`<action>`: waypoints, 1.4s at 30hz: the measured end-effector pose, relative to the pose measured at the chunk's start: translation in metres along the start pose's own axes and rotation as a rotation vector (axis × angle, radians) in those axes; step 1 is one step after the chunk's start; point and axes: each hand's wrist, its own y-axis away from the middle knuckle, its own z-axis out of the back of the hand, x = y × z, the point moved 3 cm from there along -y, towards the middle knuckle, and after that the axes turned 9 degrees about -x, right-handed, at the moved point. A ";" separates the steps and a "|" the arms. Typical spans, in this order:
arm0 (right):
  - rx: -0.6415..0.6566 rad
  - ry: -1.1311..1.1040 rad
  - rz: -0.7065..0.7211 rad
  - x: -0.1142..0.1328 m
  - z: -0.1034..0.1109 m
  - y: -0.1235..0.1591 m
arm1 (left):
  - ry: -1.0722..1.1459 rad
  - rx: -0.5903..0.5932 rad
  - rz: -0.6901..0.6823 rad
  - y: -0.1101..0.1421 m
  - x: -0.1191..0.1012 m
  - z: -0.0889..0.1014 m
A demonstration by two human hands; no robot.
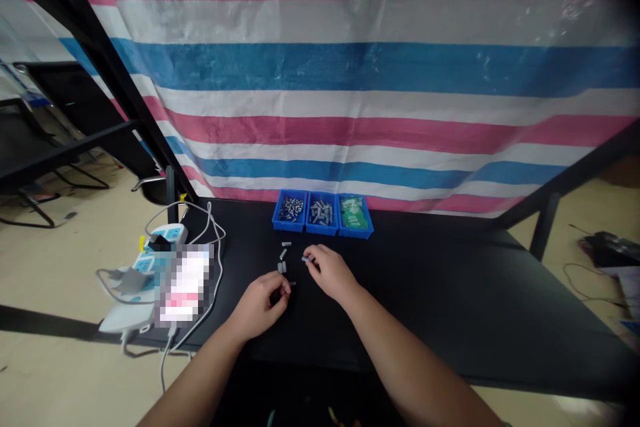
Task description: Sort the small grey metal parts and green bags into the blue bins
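Note:
Between the thumb and fingertips of my right hand (327, 271) is a small grey metal cylinder (306, 259), held just above the black table. My left hand (263, 303) rests lower and to the left, its fingers curled inward. A short grey piece (293, 284) shows at the left fingertips; whether they grip it or only touch it is unclear. Just beyond that hand a small group of metal cylinders (282, 267) sits close together. Farther up lie one slanted cylinder (283, 254) and one lying crosswise (287, 244).
Three blue bins stand at the back: one with small metal parts (291, 209), one with grey cylinders (321, 213), one with green-and-white packets (355, 215). At left are power strips (133, 307), a blurred-out lit screen (187, 283) and looping white cables (219, 267). A striped sheet (350, 67) hangs behind.

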 end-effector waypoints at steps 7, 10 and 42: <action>-0.178 -0.624 -0.433 -0.040 0.018 -0.012 | 0.001 0.011 -0.004 0.000 -0.001 -0.001; 0.005 -0.636 -0.460 -0.043 0.027 -0.007 | -0.009 0.007 0.000 0.000 0.000 -0.001; 0.101 -0.276 -0.091 0.005 0.003 0.002 | -0.002 0.009 0.016 0.000 0.001 0.000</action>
